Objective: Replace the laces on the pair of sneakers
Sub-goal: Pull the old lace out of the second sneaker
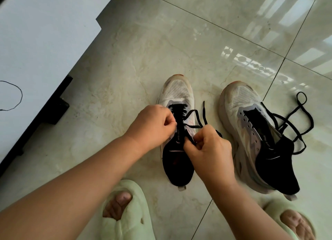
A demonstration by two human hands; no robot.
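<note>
Two white-and-black sneakers stand on the tiled floor, toes pointing away from me. The left sneaker point(177, 96) has a black lace point(197, 117) threaded through its lower eyelets. My left hand point(152, 124) grips the sneaker's left eyelet edge with curled fingers. My right hand point(208, 146) pinches the lace beside the tongue, and the lace's free tip sticks up above it. The right sneaker point(251, 132) has empty eyelets, and a loose black lace point(303, 117) lies looped over its right side and onto the floor.
A white cabinet point(39, 42) on dark legs fills the left, with a thin black thread point(18, 96) lying on it. My feet in pale green slippers point(125, 212) sit at the bottom edge. Glossy marble tiles point(197, 42) stretch beyond the shoes.
</note>
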